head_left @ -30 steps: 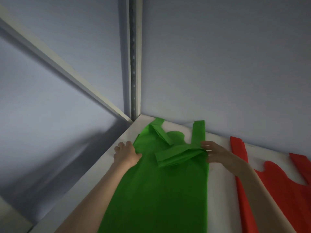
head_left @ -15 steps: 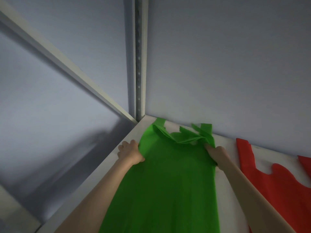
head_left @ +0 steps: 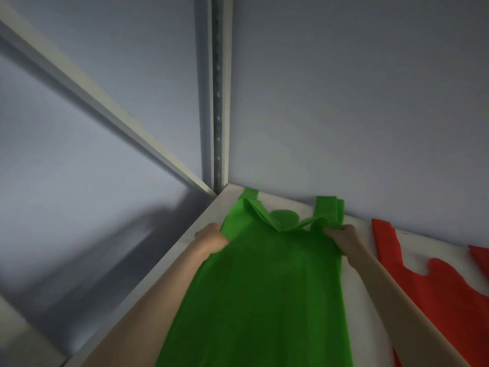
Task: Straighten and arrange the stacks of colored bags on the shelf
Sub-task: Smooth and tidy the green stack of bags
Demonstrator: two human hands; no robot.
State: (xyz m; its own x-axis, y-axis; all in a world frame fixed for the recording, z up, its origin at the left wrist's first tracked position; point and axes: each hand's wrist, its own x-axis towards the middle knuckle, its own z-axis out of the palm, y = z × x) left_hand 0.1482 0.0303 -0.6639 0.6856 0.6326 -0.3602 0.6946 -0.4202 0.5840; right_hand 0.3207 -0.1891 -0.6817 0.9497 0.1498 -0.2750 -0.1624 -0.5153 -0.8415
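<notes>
1. At the far end of the green stack (head_left: 267,282), the left hand (head_left: 211,238) grips the stack's left edge just below the handle, fingers curled under the fabric.
2. On the opposite side, the right hand (head_left: 344,238) pinches the right shoulder of the stack, just beneath the right handle (head_left: 329,206).
3. Both hands are well apart, one at each top corner, each clamped on the green fabric.
4. To do this step well, I judge the pull should be even on both corners, so the stack slides square to the back wall (head_left: 357,102) without skewing.
5. Keep the layers pressed together while shifting them; thin bags will likely slip over each other and fan out.
6. The left handle (head_left: 254,206) is folded over and rumpled, so it probably needs flattening toward the wall to match the other one.
7. The stack lies lengthways on the white shelf (head_left: 185,250), near its left edge and the corner post (head_left: 219,102).
8. Red bags (head_left: 436,282) lie flat on the same shelf to the right, apart from the green ones, with bare shelf between.
</notes>
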